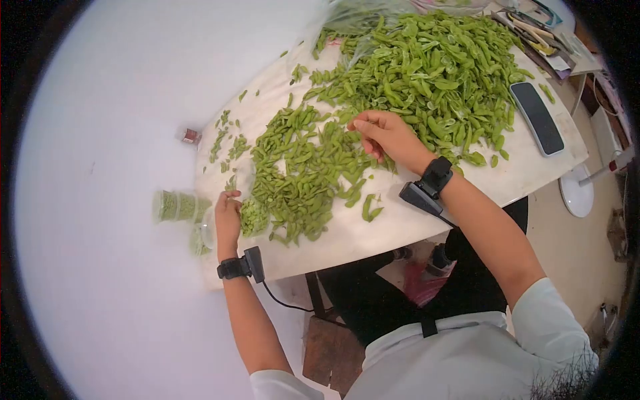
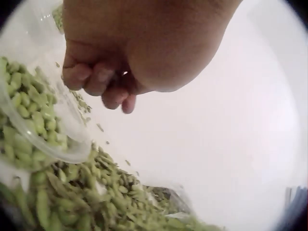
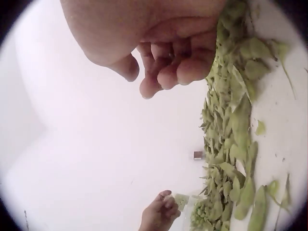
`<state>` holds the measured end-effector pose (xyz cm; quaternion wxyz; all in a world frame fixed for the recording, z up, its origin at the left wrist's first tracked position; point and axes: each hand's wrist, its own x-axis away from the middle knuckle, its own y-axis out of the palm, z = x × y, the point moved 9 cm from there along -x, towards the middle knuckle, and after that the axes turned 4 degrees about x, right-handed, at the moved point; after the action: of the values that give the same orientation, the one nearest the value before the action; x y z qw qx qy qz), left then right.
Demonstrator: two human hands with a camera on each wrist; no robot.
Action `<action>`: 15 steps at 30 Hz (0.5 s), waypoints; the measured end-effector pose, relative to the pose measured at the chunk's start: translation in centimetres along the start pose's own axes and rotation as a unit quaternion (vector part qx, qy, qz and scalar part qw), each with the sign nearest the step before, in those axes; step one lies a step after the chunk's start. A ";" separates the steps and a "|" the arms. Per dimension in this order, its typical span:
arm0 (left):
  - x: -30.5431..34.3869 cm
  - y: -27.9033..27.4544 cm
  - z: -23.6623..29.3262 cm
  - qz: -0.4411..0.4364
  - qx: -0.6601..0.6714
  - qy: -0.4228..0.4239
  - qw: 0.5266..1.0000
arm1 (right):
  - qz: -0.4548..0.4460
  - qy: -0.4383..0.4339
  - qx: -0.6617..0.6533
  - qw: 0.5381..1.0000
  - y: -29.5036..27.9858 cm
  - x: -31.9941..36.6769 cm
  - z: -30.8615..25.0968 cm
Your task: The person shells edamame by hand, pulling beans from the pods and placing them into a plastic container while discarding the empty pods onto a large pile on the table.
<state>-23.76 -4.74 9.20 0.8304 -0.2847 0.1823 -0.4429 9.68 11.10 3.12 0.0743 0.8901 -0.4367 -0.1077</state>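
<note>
The right hand (image 1: 387,137) curls its fingers over the pods (image 1: 427,73) on the bench (image 1: 400,227). The left hand (image 1: 227,217) curls beside the bowl (image 2: 77,150) of beans (image 2: 29,110). I cannot tell if either holds a pod.

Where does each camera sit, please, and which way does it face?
Head: on the person's head, looking down at the table of pods; left hand, right hand and lap show.
Left wrist: under that wrist, facing past curled fingers to a clear tub of beans.
Right wrist: under that wrist, facing along the pods; curled fingers fill the top.
Shared: head and right wrist views both show the left hand by the tub.
</note>
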 end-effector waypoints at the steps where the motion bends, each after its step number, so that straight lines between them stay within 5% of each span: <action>1: 0.0 0.3 -0.8 -0.020 -0.011 0.011 1.000 | 0.007 0.002 0.003 1.000 -0.1 0.0 0.0; 6: 1.1 0.5 1.1 -0.003 -0.088 0.070 0.994 | 0.018 -0.005 0.012 1.000 -0.8 -0.3 0.1; 15: 1.3 -1.0 1.9 0.010 0.021 0.061 0.998 | 0.014 0.017 0.017 1.000 -0.5 -0.2 0.5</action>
<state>-22.65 -5.71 11.24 0.8277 -0.2378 0.2265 -0.4552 9.84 11.57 2.57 0.0677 0.8868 -0.4494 -0.0837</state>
